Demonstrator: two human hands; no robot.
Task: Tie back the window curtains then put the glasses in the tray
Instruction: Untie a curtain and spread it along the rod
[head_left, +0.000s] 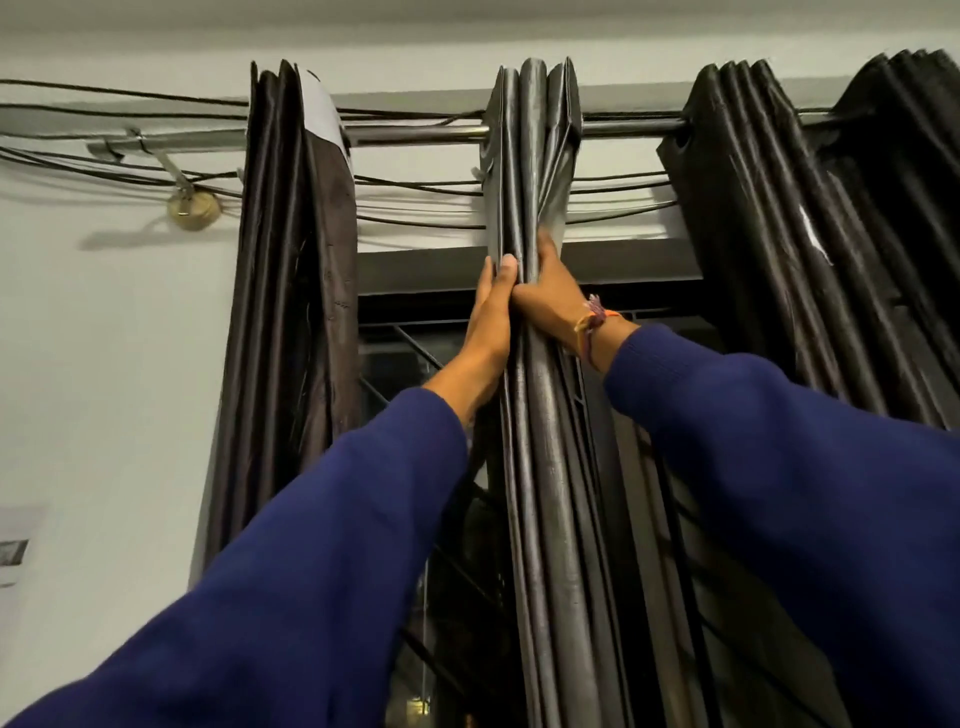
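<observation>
Middle curtain, gathered below the rod: left hand and right hand both grasp its folds. Loosened fingers would probably let pleats spread.

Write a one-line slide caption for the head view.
Both hands, left and right, gather the middle curtain below the rod.

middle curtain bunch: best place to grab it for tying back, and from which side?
Grip the middle curtain on its gathered folds below the rod, where the pleats hang as one narrow vertical bundle. Come from the front and wrap from both sides, as the left hand and right hand do now.
</observation>
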